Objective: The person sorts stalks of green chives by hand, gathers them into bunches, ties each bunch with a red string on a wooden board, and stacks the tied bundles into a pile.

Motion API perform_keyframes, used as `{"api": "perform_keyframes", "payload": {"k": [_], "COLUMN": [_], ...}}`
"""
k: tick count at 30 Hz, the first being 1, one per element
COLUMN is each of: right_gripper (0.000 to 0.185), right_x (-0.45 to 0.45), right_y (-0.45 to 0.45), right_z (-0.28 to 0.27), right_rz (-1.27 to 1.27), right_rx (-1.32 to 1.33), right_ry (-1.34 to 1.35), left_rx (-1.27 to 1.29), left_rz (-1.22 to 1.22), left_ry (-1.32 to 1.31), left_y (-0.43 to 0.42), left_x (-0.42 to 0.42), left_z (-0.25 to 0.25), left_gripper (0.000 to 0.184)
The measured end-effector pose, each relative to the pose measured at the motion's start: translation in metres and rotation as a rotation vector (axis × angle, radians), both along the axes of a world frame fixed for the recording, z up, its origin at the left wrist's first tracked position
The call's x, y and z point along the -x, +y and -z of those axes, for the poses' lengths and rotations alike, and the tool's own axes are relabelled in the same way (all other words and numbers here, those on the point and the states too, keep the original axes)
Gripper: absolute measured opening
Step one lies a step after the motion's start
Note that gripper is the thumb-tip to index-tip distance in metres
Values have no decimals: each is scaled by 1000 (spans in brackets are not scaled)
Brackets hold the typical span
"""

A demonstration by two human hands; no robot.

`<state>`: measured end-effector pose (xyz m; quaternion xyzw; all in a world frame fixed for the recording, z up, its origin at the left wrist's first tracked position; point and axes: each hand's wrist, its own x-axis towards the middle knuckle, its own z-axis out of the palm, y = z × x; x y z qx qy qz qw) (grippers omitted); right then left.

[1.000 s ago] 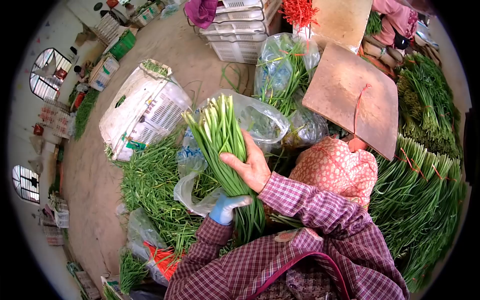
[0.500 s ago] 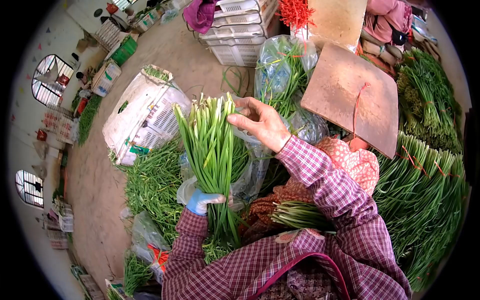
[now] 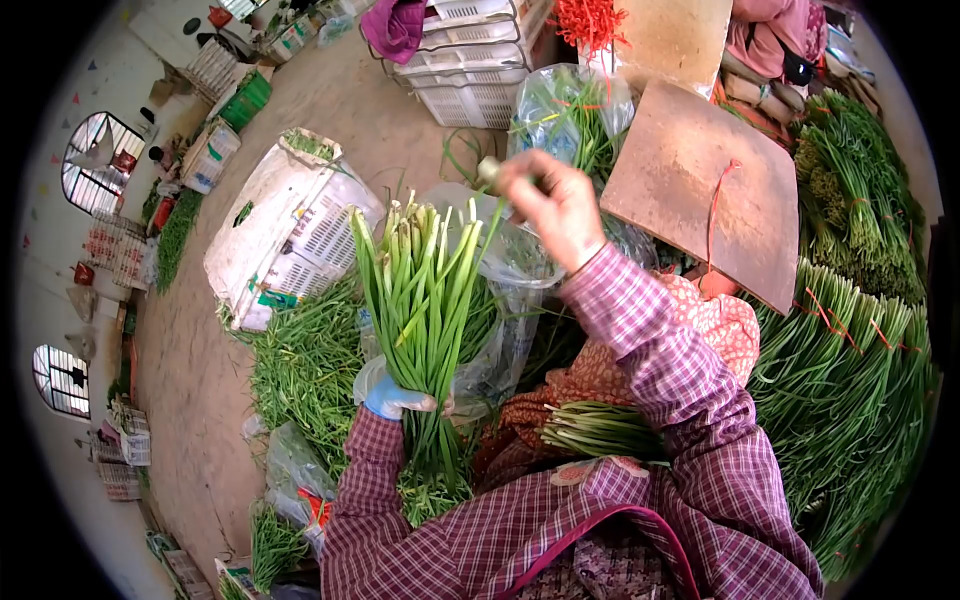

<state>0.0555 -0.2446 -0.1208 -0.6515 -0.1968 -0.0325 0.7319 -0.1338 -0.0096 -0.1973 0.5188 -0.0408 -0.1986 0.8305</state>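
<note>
My left hand [image 3: 398, 398], in a blue and white glove, grips a bunch of green chives [image 3: 415, 310] low down, with their pale cut ends pointing up. Leaf tips hang below the fist. Beside the top right of the bunch, my right hand [image 3: 558, 208] is bare and slightly blurred. Its fingers pinch a single chive stalk [image 3: 494, 228], whose green length runs down toward the bunch. Across my lap, on an orange patterned cloth [image 3: 530, 425], lies a smaller bundle of chives [image 3: 600, 430].
Loose chives [image 3: 305, 370] cover the floor at left, near a white crate [image 3: 270, 230]. Tied chive bundles [image 3: 840, 400] are piled at right. A brown board [image 3: 700, 190] stands ahead, with plastic bags [image 3: 560, 110] beside it and stacked white crates [image 3: 470, 80] behind.
My right hand has moved up and right from the top of the bunch, drawing a stalk with it. The left hand keeps its grip, shifting slightly left.
</note>
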Motion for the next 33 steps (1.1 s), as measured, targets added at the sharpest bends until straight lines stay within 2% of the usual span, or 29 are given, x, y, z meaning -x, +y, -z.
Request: {"api": "perform_keyframes", "payload": {"k": [1,4,8,10,12,13,14,16,18,22,24,26,29,31,33], "right_gripper": [11,15,13,15,16,21,22,21,19,29,32,34,31,19,17], "right_x": [-9,-39,-77,-93,-110,-103,-91,-75,-36,30,52,59,60,53,47], "right_y": [-7,-42,-76,-94,-118,-119,-122,-106,-81,-12,5,25,37,40,42], "right_z": [-4,-9,13,19,27,19,13,23,18,5,-6,2,6,14,20], "right_rz": [1,199,389,436,523,574,687,521,132,-32,-101,-82,-40,9,-26], "right_rx": [-147,-84,6,-84,-55,43,365,570,918,598,659,525,558,509,425], "right_ry": [39,-52,-109,-193,-170,-210,-236,-541,-612,-724,-680,-772,-834,-919,-868], "left_rx": [21,-75,-83,-108,-138,-190,-191,-186,-203,-213,-263,-265,-404,-404,-450], "left_rz": [32,-84,-66,-61,-9,-76,-88,-144,-184,-228,-298,-297,-438,-402,-377], "left_ry": [-9,-15,-19,-14,-31,10,10,57,76,125,159,161,217,235,283], "left_y": [2,6,16,21,33,32,32,31,22,4,-4,-11,-23,-23,-23], "left_x": [0,8,10,10,13,17,17,16,12,2,1,1,2,1,0], "left_z": [2,0,7,8,17,12,12,13,9,-4,-13,-22,-34,-34,-36], "left_gripper": [39,39,39,41,43,44,44,46,45,42,40,38,36,36,33]}}
